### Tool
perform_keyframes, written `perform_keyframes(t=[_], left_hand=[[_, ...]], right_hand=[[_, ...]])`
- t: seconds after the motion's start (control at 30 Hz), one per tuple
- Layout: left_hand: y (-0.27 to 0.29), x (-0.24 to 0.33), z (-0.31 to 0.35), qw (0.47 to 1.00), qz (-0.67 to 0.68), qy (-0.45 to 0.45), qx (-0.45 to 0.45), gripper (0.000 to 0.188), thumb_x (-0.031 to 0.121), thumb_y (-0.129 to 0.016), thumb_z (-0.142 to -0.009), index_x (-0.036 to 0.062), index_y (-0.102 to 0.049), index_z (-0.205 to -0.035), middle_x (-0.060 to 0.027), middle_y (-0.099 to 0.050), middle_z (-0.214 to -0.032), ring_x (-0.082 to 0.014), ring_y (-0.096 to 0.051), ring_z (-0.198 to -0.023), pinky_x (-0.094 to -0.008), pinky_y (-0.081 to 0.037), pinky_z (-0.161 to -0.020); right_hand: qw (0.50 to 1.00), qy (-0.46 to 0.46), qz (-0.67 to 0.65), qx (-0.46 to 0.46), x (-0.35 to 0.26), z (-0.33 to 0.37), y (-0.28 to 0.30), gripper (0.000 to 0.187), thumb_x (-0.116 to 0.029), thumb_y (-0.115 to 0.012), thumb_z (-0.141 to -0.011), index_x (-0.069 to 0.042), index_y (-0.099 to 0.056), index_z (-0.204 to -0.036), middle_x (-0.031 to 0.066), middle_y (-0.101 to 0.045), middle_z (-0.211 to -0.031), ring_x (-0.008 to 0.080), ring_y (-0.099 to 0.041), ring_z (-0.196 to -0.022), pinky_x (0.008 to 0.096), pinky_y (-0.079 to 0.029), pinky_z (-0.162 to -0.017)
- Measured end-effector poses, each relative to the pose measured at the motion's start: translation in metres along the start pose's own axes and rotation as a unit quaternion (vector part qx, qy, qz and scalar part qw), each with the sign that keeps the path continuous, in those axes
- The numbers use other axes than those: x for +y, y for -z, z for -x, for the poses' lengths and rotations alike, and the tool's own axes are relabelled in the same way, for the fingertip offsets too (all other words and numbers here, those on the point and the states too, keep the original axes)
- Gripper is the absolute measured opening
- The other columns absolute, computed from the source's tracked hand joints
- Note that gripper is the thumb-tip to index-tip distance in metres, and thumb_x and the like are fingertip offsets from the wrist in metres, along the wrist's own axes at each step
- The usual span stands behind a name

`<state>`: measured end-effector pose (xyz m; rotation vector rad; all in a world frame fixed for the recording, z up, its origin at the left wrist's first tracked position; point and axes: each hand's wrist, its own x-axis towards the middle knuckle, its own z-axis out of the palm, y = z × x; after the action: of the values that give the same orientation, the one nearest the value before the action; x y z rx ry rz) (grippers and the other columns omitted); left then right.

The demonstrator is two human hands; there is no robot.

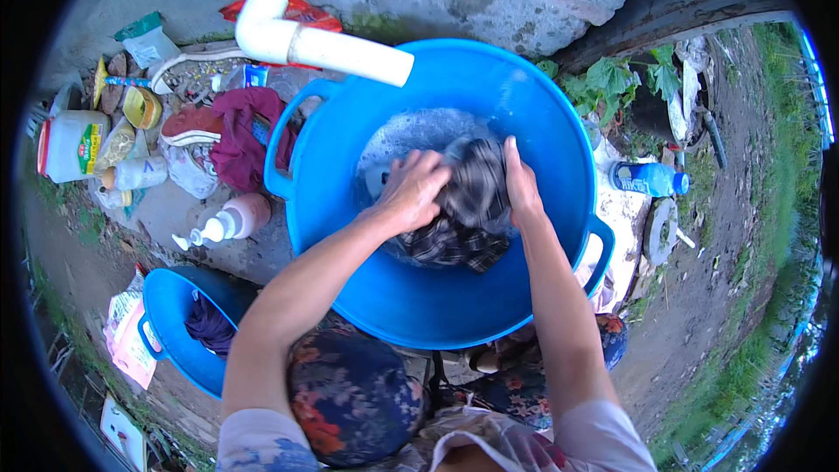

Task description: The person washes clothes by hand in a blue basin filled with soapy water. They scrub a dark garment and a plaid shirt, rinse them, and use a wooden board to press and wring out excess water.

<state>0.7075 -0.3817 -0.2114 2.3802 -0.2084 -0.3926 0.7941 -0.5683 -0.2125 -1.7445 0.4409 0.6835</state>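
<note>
Inside a large blue plastic tub (559,135), a dark plaid cloth (476,183) lies wet and bunched in sudsy water. My left hand (411,188) has its fingers bent against the left side of the cloth, gripping it. On the opposite side my right hand (523,185) holds the cloth's edge, fingers together and pointing away from me; part of its grip is hidden by the cloth. Folds of the plaid fabric hang down between my hands into the water. White foam (419,127) floats toward the far side of the tub.
A white pipe (350,52) reaches over the tub's far left rim. At left are a pump bottle (232,218), a maroon cloth (245,135) and a white jug (74,147). A smaller blue tub (166,297) holds dark fabric. A blue-labelled bottle (647,179) lies at right.
</note>
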Motion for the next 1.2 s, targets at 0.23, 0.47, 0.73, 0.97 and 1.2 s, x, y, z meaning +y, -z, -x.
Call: perform_keyframes(t=[0.23,0.47,0.73,0.97,1.2], left_hand=[[-0.025,0.008,0.053,0.963,-0.047,0.204,-0.17,0.126,0.043,-0.088,-0.053,0.0142,-0.012,-0.149,-0.0212,-0.002,-0.152,-0.0571,-0.005,-0.134,-0.0724,-0.028,-0.096],[-0.011,-0.022,0.012,0.986,-0.007,0.166,-0.005,0.075,0.045,-0.067,-0.081,0.0148,-0.035,-0.142,-0.021,-0.034,-0.136,-0.0451,-0.041,-0.121,-0.0529,-0.039,-0.098],[-0.036,-0.002,0.052,0.978,-0.178,0.085,0.061,0.067,0.025,-0.077,-0.071,0.0034,-0.048,-0.128,-0.0227,-0.03,-0.144,-0.0455,-0.02,-0.136,-0.0569,-0.022,-0.108],[-0.032,0.017,0.045,0.991,-0.13,0.004,0.025,0.047,0.008,-0.071,-0.071,0.0009,-0.055,-0.115,-0.0211,-0.055,-0.117,-0.0396,-0.053,-0.109,-0.0418,-0.043,-0.092],[0.1,0.07,0.076,0.951,0.256,0.092,0.144,0.047,0.011,-0.059,-0.087,0.0018,-0.046,-0.13,-0.0093,-0.058,-0.12,-0.0183,-0.057,-0.108,-0.0315,-0.043,-0.095]], right_hand=[[0.845,0.142,0.502,0.118,0.074,0.078,-0.076,0.05,-0.046,-0.064,-0.08,-0.005,-0.058,-0.109,0.0195,-0.039,-0.138,0.0461,-0.037,-0.123,0.0644,-0.034,-0.094],[0.885,0.07,0.447,0.109,0.023,-0.011,-0.072,0.058,-0.047,-0.062,-0.082,-0.011,-0.056,-0.126,0.0183,-0.053,-0.127,0.0422,-0.045,-0.119,0.0532,-0.043,-0.093],[0.842,0.354,0.397,0.086,-0.121,0.072,0.077,0.05,-0.042,-0.065,-0.08,-0.005,-0.064,-0.115,0.0207,-0.063,-0.112,0.0307,-0.061,-0.104,0.0405,-0.048,-0.09],[0.787,0.086,0.418,0.445,0.161,0.203,0.46,0.031,-0.03,-0.053,-0.087,-0.003,-0.068,-0.093,0.0216,-0.066,-0.098,0.035,-0.063,-0.095,0.0439,-0.049,-0.082],[0.867,-0.254,0.169,0.394,0.567,0.264,0.474,0.04,-0.036,-0.066,-0.076,-0.001,-0.071,-0.094,0.0157,-0.07,-0.092,0.0241,-0.066,-0.085,0.0416,-0.05,-0.073]])
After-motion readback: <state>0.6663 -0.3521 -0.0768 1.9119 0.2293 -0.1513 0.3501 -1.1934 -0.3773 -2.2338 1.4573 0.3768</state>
